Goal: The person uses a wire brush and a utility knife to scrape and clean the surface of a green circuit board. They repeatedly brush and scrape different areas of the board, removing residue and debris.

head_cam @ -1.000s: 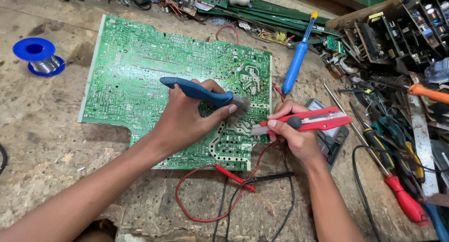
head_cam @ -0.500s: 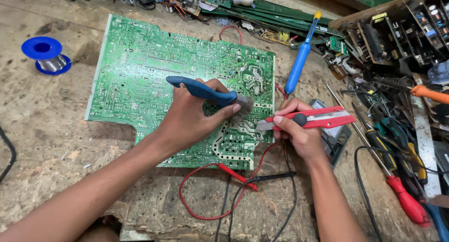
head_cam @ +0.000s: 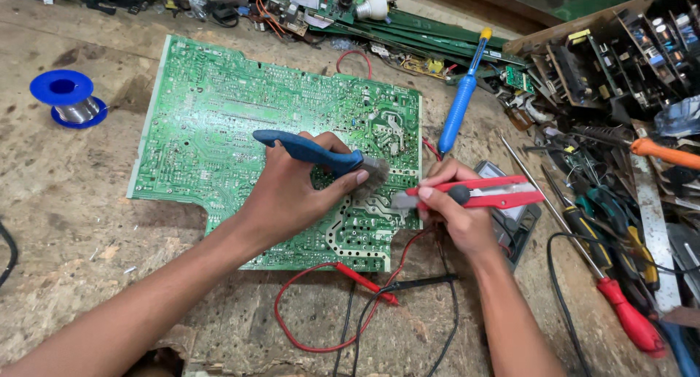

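Observation:
A large green circuit board (head_cam: 211,122) lies solder side up on the worn wooden bench. My left hand (head_cam: 292,195) rests on it and grips a blue-handled brush (head_cam: 310,151), whose grey bristles touch the board near its right part. My right hand (head_cam: 456,213) holds a red utility knife (head_cam: 477,195), its blade tip pointing left at the board's right edge, close to the bristles.
A blue soldering iron (head_cam: 461,103) lies right of the board. A blue solder spool (head_cam: 67,98) stands at far left. Red and black meter probes (head_cam: 379,286) lie below the board, a multimeter (head_cam: 518,224) under my right hand. Screwdrivers and pliers (head_cam: 605,253) crowd the right side.
The view has shifted slightly. Both hands stay on the board's right part with the brush and knife tips close together; the brush has moved only a little.

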